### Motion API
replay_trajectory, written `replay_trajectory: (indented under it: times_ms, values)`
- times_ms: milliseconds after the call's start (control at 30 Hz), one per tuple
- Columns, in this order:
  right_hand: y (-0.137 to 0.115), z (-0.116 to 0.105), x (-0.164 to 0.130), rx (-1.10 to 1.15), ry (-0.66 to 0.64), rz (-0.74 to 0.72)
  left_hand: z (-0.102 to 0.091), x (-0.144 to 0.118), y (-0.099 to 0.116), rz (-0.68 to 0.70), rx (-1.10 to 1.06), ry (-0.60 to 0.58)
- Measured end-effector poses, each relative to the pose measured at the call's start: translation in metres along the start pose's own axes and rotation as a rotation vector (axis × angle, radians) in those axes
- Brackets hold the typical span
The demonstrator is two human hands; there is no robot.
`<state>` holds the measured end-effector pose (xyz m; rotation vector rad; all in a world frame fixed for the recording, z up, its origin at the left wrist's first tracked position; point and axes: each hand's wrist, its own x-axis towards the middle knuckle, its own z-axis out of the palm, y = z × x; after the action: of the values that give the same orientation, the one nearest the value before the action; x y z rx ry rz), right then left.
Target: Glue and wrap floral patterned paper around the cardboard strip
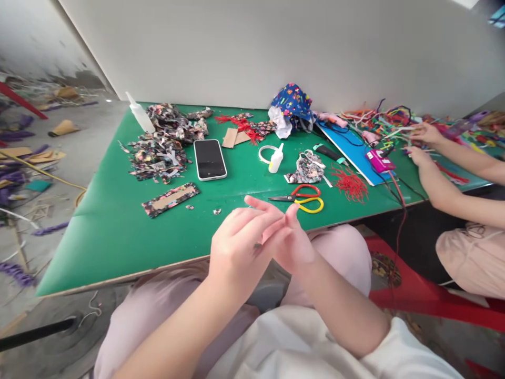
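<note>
My left hand (240, 242) and my right hand (295, 245) meet above my lap, in front of the table edge. The left fingers and thumb come together against the right hand's fingers; anything between them is hidden. On the right hand the thumb points up and a finger stretches left behind the left hand. Just beyond lie scissors (295, 198) with one red and one yellow handle. To the left is a floral fabric strip (170, 200) with a tan cardboard centre. A small white glue bottle (276, 160) stands near a white ring (265, 152).
The green table (118, 237) carries a phone (210, 159), floral fabric scraps (160, 155), a tall bottle (140, 113), a utility knife (329, 154), red strands (350, 184) and a blue board (351, 150). At right, another person's hands (424, 142) work over colourful strips. A wall panel (236, 52) stands behind.
</note>
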<state>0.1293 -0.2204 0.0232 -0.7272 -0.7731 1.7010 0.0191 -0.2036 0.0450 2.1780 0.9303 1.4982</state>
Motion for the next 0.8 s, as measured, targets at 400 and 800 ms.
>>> replay_trajectory:
  times_ms: [400, 800]
  values:
    - [-0.009, -0.003, -0.009, -0.200, 0.207, -0.216, 0.009, 0.012, 0.009, -0.070, -0.099, -0.128]
    - [-0.010, -0.017, -0.011, -0.237, 0.296, -0.332, 0.023, 0.011, 0.008, -0.115, -0.049, -0.147]
